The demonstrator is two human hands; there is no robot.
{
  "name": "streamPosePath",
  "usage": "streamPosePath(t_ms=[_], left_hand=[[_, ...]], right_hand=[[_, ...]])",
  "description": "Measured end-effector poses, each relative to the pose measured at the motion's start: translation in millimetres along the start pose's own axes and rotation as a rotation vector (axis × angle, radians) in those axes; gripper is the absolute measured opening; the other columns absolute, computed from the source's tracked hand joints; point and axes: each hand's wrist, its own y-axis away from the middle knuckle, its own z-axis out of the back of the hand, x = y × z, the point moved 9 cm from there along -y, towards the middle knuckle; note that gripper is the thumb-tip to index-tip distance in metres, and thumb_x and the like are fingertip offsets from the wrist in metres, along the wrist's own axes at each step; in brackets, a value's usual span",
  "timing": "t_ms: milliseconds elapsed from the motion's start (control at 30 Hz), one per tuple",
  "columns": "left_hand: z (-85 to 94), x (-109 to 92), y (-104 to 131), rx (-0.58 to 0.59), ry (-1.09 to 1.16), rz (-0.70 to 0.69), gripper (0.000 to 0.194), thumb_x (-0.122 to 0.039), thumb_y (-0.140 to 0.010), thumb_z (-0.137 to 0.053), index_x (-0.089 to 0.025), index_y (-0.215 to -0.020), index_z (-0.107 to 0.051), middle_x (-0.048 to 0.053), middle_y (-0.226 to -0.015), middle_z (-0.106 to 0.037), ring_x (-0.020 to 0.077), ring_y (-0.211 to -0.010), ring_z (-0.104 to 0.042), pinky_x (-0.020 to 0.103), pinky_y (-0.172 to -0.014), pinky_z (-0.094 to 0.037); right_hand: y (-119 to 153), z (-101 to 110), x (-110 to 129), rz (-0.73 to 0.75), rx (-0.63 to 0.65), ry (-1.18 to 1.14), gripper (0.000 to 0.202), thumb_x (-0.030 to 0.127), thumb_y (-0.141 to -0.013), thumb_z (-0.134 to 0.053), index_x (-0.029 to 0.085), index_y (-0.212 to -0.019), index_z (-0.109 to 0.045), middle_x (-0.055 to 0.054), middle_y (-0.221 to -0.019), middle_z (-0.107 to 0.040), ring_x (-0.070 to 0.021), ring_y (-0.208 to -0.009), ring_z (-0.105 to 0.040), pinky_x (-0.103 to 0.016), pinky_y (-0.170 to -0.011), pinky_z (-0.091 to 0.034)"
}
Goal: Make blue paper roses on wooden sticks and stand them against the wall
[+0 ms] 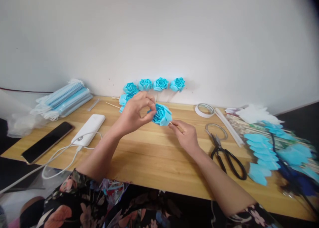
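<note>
A blue paper flower (162,115) is held up over the middle of the wooden table (154,158). My right hand (184,133) is closed round its thin stem, just below and right of the bloom. At the flower's left edge, my left hand (138,112) pinches a petal between thumb and index finger. Behind my hands, several finished blue flowers (160,84) rest along the wall, some partly hidden by my left hand. Stacked blue petals (261,151) lie at the right of the table.
Black-handled scissors (220,151), a wire ring (225,130), a tape roll (204,110) and white sticks (229,126) lie right of centre. At the left are a phone (47,141), a cabled power bank (89,130) and a pile of masks (66,100).
</note>
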Motion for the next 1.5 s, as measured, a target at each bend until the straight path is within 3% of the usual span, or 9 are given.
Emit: streamPosePath(t_ms=[167, 267, 433, 600, 800, 1000, 1233, 1400, 1500], left_hand=[[21.0, 32.0, 22.9, -0.313, 0.092, 0.254, 0.025, -0.042, -0.097, -0.056, -0.021, -0.105, -0.067, 0.007, -0.109, -0.069, 0.019, -0.104, -0.062, 0.034, -0.097, -0.049], [3.1, 58.5, 57.0, -0.432, 0.329, 0.515, 0.034, -0.049, -0.098, -0.053, -0.019, -0.094, -0.068, 0.005, -0.094, -0.068, 0.0165, -0.09, -0.063, 0.03, -0.087, -0.051], [-90.5, 52.6, 83.1, -0.056, 0.663, 0.783, 0.044, -0.053, -0.079, -0.075, -0.017, -0.104, -0.075, 0.009, -0.101, -0.075, 0.021, -0.089, -0.066, 0.033, -0.08, -0.053], [-108.7, 38.3, 67.9, -0.01, 0.701, 0.721, 0.043, -0.057, -0.074, -0.077, -0.016, -0.087, -0.08, 0.006, -0.078, -0.074, 0.019, -0.073, -0.062, 0.033, -0.072, -0.051], [-88.0, 65.9, 84.8, -0.105, 0.722, 0.821, 0.04, -0.054, -0.077, -0.077, -0.015, -0.085, -0.078, 0.007, -0.086, -0.075, 0.0156, -0.076, -0.062, 0.03, -0.078, -0.05], [-95.7, 72.6, 105.3, -0.109, 0.857, 0.892, 0.043, -0.054, -0.072, -0.081, -0.014, -0.088, -0.076, 0.004, -0.08, -0.07, 0.0121, -0.066, -0.058, 0.027, -0.067, -0.047], [-106.9, 74.2, 117.6, -0.017, 0.824, 0.891, 0.044, -0.054, -0.076, -0.077, -0.013, -0.09, -0.075, 0.004, -0.082, -0.068, 0.0116, -0.067, -0.058, 0.027, -0.069, -0.046], [-107.5, 75.5, 120.3, -0.012, 0.854, 0.89, 0.046, -0.056, -0.076, -0.077, -0.013, -0.093, -0.075, 0.004, -0.082, -0.069, 0.0116, -0.066, -0.058, 0.027, -0.068, -0.047], [-110.1, 72.2, 119.1, -0.012, 0.919, 0.904, 0.046, -0.055, -0.074, -0.08, -0.014, -0.093, -0.075, 0.003, -0.081, -0.069, 0.0105, -0.064, -0.058, 0.026, -0.066, -0.047]], right_hand=[[0.0, -6.4, -17.6, -0.207, 0.018, -0.233, 0.02, 0.035, -0.089, -0.065, 0.02, -0.098, -0.075, -0.004, -0.086, -0.08, -0.0188, -0.076, -0.075, -0.03, -0.073, -0.057], [0.7, -10.9, -20.9, -0.27, 0.043, -0.428, 0.029, 0.042, -0.089, -0.063, 0.018, -0.104, -0.07, -0.004, -0.083, -0.078, -0.016, -0.068, -0.072, -0.028, -0.067, -0.057], [9.4, -30.2, -9.6, -0.241, 0.202, -0.492, 0.028, 0.047, -0.089, -0.065, 0.019, -0.093, -0.068, -0.002, -0.077, -0.075, -0.0141, -0.062, -0.07, -0.026, -0.063, -0.056], [6.9, -37.0, 8.3, -0.135, 0.325, -0.271, 0.024, 0.038, -0.095, -0.06, 0.018, -0.087, -0.07, -0.003, -0.081, -0.077, -0.0155, -0.07, -0.072, -0.027, -0.069, -0.053], [26.1, 29.1, 29.1, -0.019, 0.522, 0.692, 0.02, 0.031, -0.099, -0.057, 0.02, -0.103, -0.074, -0.009, -0.103, -0.077, -0.0248, -0.099, -0.07, -0.031, -0.077, -0.046], [98.8, 139.5, -25.6, -0.549, 0.406, 1.224, 0.045, 0.041, -0.1, -0.05, 0.016, -0.138, -0.054, -0.016, -0.11, -0.075, -0.0323, -0.098, -0.072, -0.034, -0.07, -0.047], [107.9, 137.0, -46.4, -0.652, 0.374, 1.19, 0.064, 0.046, -0.093, -0.056, 0.015, -0.147, -0.043, -0.019, -0.12, -0.072, -0.0353, -0.103, -0.071, -0.037, -0.075, -0.049], [113.6, 153.6, -32.0, -0.722, 0.214, 0.989, 0.065, 0.044, -0.088, -0.059, 0.022, -0.147, -0.043, -0.011, -0.117, -0.074, -0.0318, -0.1, -0.072, -0.036, -0.074, -0.049], [126.4, 143.1, -17.6, -0.687, 0.283, 0.971, 0.065, 0.043, -0.089, -0.061, 0.021, -0.147, -0.043, -0.011, -0.12, -0.074, -0.0313, -0.101, -0.072, -0.036, -0.075, -0.05]])
